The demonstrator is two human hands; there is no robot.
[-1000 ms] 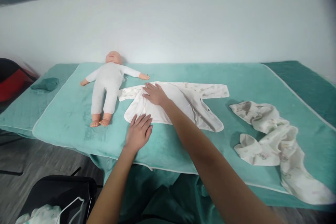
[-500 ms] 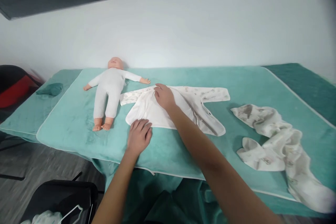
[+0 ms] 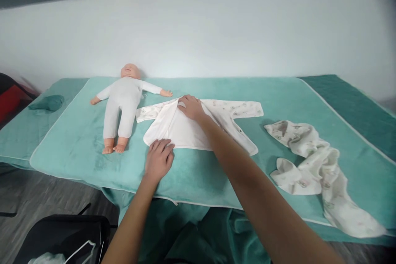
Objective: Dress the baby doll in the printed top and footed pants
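Note:
A white baby top (image 3: 188, 134) with small printed figures on its sleeves lies spread out, its front opened over the teal cover. My right hand (image 3: 191, 107) rests flat on its upper middle, near the neckline, fingers stretched out. At the lower left hem lies my left hand (image 3: 159, 160), fingers extended, the tips touching the fabric edge. Left of the top, a baby doll (image 3: 121, 101) in a white body suit lies on its back with arms spread. One doll hand is close to the top's left sleeve.
Crumpled printed baby clothing (image 3: 312, 159) lies to the right on the teal bed cover (image 3: 77, 144). A face hole (image 3: 47, 102) shows at the bed's left end. In front at lower left stands a black chair (image 3: 58, 235) with a hanger on it. A white wall rises behind.
The view has shifted slightly to the right. Under my right hand the top's front panels look flatter and lie smoother, with the right lower part less bunched. My left hand stays at the hem.

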